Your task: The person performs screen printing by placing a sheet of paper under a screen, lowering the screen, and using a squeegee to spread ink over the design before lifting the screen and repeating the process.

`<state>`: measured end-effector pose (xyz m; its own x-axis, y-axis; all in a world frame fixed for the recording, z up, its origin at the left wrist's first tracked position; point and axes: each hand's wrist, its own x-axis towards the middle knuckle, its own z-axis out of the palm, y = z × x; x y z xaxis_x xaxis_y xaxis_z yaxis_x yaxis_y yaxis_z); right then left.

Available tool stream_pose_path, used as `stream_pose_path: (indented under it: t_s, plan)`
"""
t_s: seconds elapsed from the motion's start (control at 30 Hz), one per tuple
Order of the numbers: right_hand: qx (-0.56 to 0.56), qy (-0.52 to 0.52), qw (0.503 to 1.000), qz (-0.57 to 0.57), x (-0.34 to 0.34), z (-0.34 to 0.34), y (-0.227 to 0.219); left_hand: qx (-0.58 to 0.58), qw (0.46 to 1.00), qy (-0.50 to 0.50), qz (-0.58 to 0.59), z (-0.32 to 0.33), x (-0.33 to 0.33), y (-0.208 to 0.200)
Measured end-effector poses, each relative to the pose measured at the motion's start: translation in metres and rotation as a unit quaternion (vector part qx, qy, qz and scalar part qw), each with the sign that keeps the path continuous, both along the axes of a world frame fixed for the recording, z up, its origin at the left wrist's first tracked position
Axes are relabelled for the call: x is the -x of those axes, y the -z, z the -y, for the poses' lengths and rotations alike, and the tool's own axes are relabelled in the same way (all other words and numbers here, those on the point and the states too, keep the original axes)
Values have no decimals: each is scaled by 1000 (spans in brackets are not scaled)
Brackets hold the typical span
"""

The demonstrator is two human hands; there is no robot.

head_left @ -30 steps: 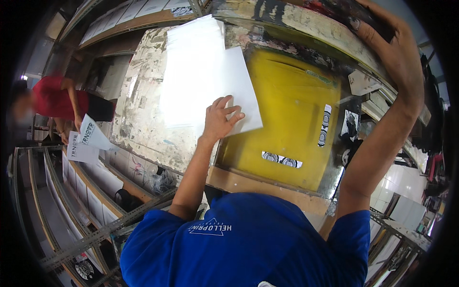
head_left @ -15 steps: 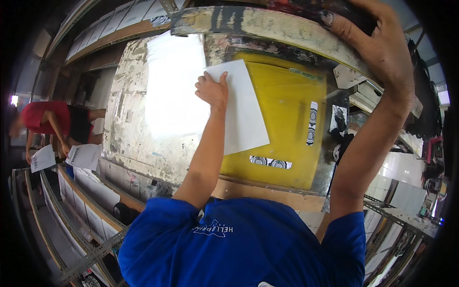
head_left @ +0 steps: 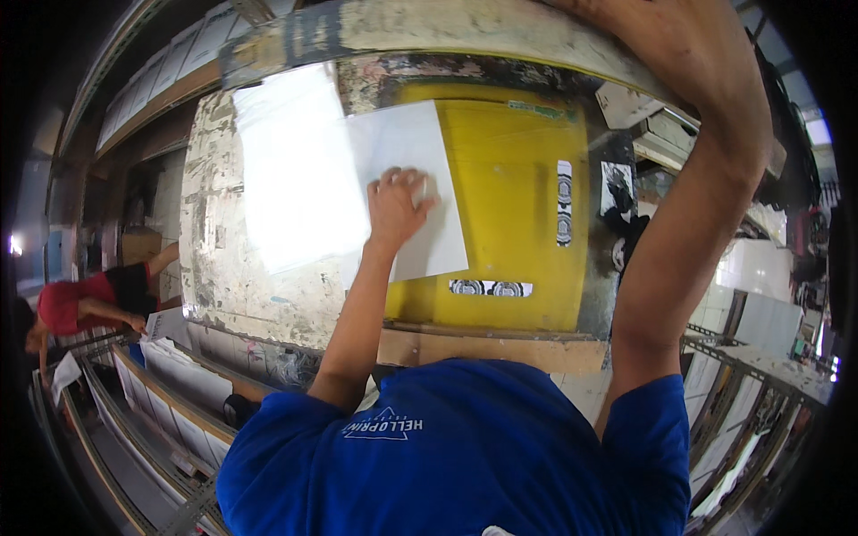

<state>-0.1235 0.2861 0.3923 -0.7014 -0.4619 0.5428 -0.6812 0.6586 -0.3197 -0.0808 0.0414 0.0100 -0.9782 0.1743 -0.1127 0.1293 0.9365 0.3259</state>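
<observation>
Sheet (head_left: 431,237): beneath left hand (head_left: 395,211), long axis toward surface (head_left: 213,214) far edge.
Left fingers (head_left: 394,179): parted, half-curled, empty.
Right hand (head_left: 666,52): farther; fingers unseen, cannot tell.

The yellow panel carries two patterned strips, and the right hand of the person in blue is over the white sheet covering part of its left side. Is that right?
Not quite: the head view shows the left hand over the white sheet, while the right hand is at the picture's top edge. The yellow panel does carry two patterned strips.
</observation>
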Motion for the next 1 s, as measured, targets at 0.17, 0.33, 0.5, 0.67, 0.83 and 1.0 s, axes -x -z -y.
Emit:
stream_pose_path:
  t_s: [0.17, 0.33, 0.5, 0.67, 0.83, 1.0]
  plan:
    - [20, -15, 999, -37, 7, -2, 7, -88, 986, 125, -69, -46, -55, 16]
    - [43, -43, 998, 34, 9, -6, -4, -117, 969, 207, -63, -105, -18, 29]
    - [18, -43, 998, 45, 12, -10, -9, -85, 965, 249, -14, -153, -12, 28]
    - [0, -36, 997, -65, 4, -8, 6, -103, 963, 248, -20, -168, -29, 27]
    - [27, -57, 996, 63, 9, -11, -7, -110, 962, 249, -19, -171, -44, 24]
    - [14, -55, 998, -30, 6, -10, 8, -125, 960, 247, -28, -170, -48, 23]
